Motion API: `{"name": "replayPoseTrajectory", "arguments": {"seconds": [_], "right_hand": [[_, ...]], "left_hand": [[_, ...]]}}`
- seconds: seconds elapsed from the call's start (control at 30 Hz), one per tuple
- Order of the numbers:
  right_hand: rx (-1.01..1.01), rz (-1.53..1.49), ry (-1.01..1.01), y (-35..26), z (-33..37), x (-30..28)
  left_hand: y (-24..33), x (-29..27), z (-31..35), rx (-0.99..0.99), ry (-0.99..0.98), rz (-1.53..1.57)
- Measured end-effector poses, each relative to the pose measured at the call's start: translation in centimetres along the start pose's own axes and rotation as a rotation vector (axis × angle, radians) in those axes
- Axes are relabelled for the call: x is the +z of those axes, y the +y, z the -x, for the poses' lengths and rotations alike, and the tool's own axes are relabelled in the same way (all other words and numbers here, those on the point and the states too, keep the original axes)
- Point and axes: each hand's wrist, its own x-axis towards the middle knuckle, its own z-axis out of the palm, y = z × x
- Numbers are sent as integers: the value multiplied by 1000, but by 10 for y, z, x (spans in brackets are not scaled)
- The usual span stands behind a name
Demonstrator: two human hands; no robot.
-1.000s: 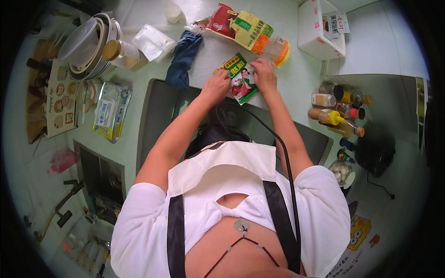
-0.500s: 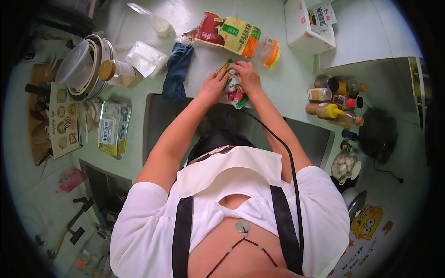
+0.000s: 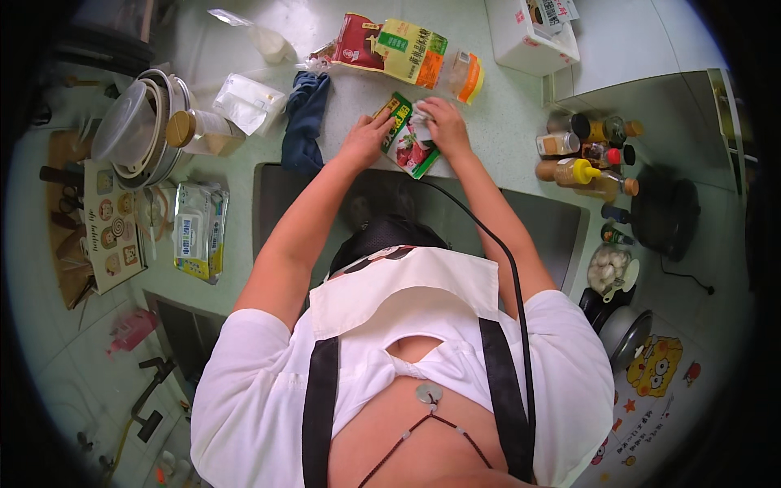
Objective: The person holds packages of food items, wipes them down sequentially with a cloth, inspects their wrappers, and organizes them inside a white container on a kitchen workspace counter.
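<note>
Kitchen counter (image 3: 508, 138) (bottles (image 3: 569, 172) rightward): hands (image 3: 364, 145) apart, left holding packet (image 3: 413, 156), right clutching white wad (image 3: 420, 120).

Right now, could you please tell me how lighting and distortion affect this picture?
Head view: straight edges bow toward the rim, corners go black; head view: the faucet at lower left looks dim and soft; head view: the green-edged packet above centre looks clearer.

The right hand (image 3: 447, 126) now sits farther from the left hand (image 3: 365, 140) than half a second ago, baring more of the green packet (image 3: 402, 145) between them and a crumpled white piece (image 3: 421, 120) by its fingertips.
</note>
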Motion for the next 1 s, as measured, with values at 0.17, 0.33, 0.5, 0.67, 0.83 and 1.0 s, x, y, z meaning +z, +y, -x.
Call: {"name": "replayPoseTrajectory", "arguments": {"seconds": [0.17,0.33,0.5,0.67,0.83,1.0], "right_hand": [[-32,-10,-108,2,24,2],[-19,23,-162,6,74,-33],[-151,-21,-118,-34,42,-3],[-229,28,-123,-48,31,32],[-350,50,-202,-47,63,2],[-218,4,-250,-33,83,-15]], "left_hand": [[-8,3,0,18,27,58],[-11,5,0,-8,51,192],[-25,17,-4,25,83,274],[-29,17,-2,110,104,230],[-19,9,1,93,106,163],[-21,8,0,72,62,210]]}}
